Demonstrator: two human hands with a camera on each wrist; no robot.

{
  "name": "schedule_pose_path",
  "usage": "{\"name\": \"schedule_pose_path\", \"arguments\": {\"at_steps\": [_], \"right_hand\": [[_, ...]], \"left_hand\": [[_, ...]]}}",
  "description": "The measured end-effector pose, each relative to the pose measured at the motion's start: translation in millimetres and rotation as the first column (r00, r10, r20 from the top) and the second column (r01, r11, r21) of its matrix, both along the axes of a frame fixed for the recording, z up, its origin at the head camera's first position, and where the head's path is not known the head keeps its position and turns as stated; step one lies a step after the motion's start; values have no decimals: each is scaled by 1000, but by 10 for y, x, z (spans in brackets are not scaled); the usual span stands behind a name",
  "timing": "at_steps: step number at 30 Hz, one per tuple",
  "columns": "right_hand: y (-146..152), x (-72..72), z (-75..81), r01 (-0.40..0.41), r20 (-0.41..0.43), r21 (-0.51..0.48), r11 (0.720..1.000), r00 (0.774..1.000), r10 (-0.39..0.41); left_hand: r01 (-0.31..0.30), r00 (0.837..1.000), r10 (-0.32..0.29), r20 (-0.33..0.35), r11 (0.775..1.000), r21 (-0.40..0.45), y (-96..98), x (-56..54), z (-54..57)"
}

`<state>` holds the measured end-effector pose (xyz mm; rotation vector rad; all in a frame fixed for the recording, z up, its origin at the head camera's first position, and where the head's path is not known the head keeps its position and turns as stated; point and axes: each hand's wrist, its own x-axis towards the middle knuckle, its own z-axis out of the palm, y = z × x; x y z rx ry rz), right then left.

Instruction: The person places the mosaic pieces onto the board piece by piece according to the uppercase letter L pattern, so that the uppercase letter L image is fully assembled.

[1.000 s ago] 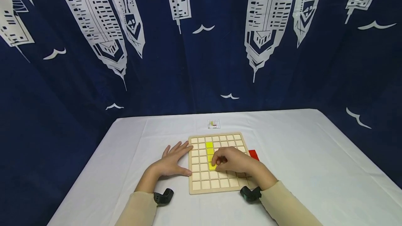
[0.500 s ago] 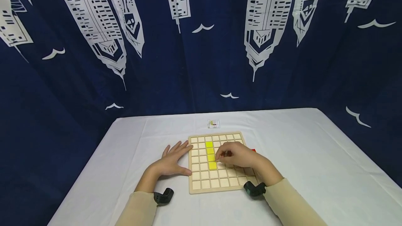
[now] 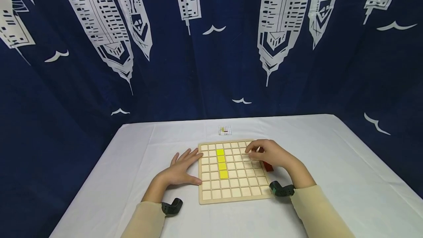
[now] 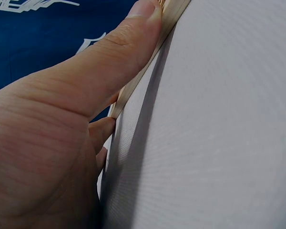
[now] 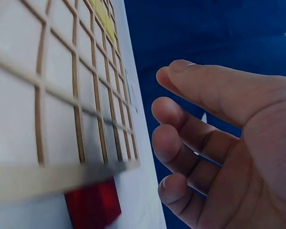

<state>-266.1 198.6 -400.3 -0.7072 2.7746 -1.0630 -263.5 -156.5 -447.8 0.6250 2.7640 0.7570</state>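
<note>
A light wooden grid board (image 3: 231, 201) lies flat on the white table. Yellow tiles (image 3: 222, 166) fill a short column of its squares, left of the middle. My left hand (image 3: 181, 170) rests beside the board's left side with fingers spread, its thumb and a fingertip touching the edge. Over the right side of the board hovers my right hand (image 3: 273, 153), fingers loosely bent and nothing between them in the right wrist view. A red piece (image 5: 95, 205) lies just past the board's right rim, partly hidden by my right hand in the head view.
A small printed card (image 3: 225, 130) with a grid and coloured squares lies behind the board. Dark blue cloth (image 3: 198, 76) with white building prints hangs behind the table. Each wrist carries a black camera.
My right hand has drawn away from the yellow tiles, rightward and back toward the board's right edge. The lowest yellow tile, earlier partly covered, is now in full view. My left hand has stayed put.
</note>
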Motion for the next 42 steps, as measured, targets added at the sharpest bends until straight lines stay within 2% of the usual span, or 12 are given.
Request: {"name": "schedule_pose_path", "arguments": {"at_steps": [9, 21, 27, 42], "right_hand": [[273, -70, -47, 92, 47, 27, 995, 995, -93], [474, -96, -145, 155, 114, 83, 984, 980, -164], [503, -77, -171, 151, 132, 126, 980, 977, -168], [471, -76, -186, 134, 154, 108, 985, 977, -150]], "left_hand": [[6, 1000, -6, 1, 1000, -1, -5, -2, 12], [2, 1000, -2, -1, 1000, 3, 3, -4, 19], [1, 1000, -1, -6, 1000, -7, 4, -16, -5], [6, 1000, -6, -1, 1000, -1, 3, 6, 8]]}}
